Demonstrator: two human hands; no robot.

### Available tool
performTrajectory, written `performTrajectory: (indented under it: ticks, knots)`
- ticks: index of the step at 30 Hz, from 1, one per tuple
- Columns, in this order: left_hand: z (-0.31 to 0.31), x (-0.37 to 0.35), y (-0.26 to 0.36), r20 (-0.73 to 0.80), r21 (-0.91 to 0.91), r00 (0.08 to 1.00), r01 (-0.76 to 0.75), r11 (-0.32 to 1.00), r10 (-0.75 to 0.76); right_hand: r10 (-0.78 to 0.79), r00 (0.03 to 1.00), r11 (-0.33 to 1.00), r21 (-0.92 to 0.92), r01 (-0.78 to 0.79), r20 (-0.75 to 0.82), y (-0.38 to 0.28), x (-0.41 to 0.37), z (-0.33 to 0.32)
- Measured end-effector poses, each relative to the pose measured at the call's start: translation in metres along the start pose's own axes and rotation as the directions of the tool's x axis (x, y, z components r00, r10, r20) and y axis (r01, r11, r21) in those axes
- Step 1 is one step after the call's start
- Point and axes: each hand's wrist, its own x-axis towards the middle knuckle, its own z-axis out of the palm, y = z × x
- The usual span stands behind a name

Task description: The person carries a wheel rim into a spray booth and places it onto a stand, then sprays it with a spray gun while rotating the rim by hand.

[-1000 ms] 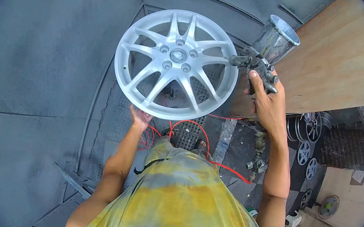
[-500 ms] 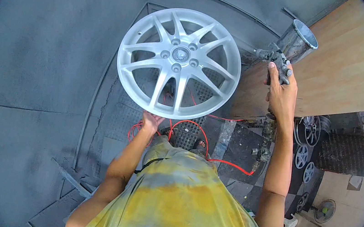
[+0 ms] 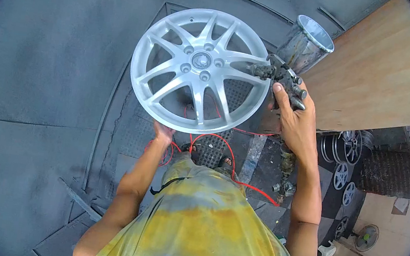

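Note:
A silver alloy wheel point(image 3: 199, 84) with paired spokes faces up in front of me. My left hand point(image 3: 163, 131) is at its lower rim, with the fingers largely hidden beneath the edge. In my right hand point(image 3: 296, 120) is a paint spray gun point(image 3: 286, 82), gripped by its handle with the thumb along the back. A paint-streaked metal cup point(image 3: 302, 46) sits on the gun. The nozzle points left and overlaps the wheel's right rim in this view. Below the grip hang fittings and a red air hose point(image 3: 259, 190).
Grey, dusty booth walls point(image 3: 57, 72) stand left and ahead. A wooden panel point(image 3: 378, 73) rises on the right. Several other wheels point(image 3: 341, 174) lean beyond it, near a fan point(image 3: 366, 237). The red hose loops around my feet point(image 3: 226, 160).
The wheel has turned clockwise. My right hand has brought the spray gun left, so its nozzle now overlaps the rim. My left hand has shifted slightly left along the lower edge.

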Motion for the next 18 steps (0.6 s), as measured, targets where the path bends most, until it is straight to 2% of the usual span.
performTrajectory:
  ticks: [3, 6, 9, 10, 12, 15, 16, 18]
  knots:
    - [0.008, -0.032, -0.036, -0.054, -0.048, 0.990, 0.131, 0.990, -0.133, -0.014, 0.999, 0.998, -0.066, 0.010, -0.051, 0.002, 0.014, -0.003]
    - [0.009, -0.041, -0.062, -0.014, 0.008, 0.970, 0.242, 0.970, -0.242, -0.005, 0.987, 0.993, -0.116, -0.014, -0.160, 0.009, 0.024, -0.011]
    - [0.005, -0.028, -0.066, 0.032, 0.059, 0.996, 0.080, 0.995, -0.081, -0.033, 0.975, 0.991, -0.133, 0.004, -0.219, 0.015, 0.031, -0.020]
    - [0.005, -0.019, -0.055, -0.023, 0.058, 0.997, 0.073, 0.996, -0.072, -0.022, 0.973, 0.990, -0.144, -0.012, -0.229, 0.018, 0.033, -0.024]
    - [-0.004, -0.008, -0.035, -0.033, 0.137, 0.998, 0.051, 0.989, -0.047, 0.007, 0.969, 0.986, -0.157, -0.047, -0.246, 0.018, 0.032, -0.025]
    - [-0.021, 0.019, -0.007, -0.050, 0.208, 0.999, 0.009, 0.978, 0.001, -0.009, 0.976, 0.994, -0.111, -0.015, -0.220, 0.017, 0.028, -0.019]
    - [-0.027, 0.033, 0.000, -0.055, 0.225, 0.998, -0.006, 0.974, 0.019, 0.048, 0.982, 0.996, -0.067, -0.062, -0.183, 0.012, 0.025, -0.018]
    - [-0.041, 0.068, 0.007, 0.041, 0.230, 0.989, -0.148, 0.962, 0.143, 0.084, 0.988, 0.994, -0.052, -0.092, -0.133, 0.000, 0.015, -0.014]
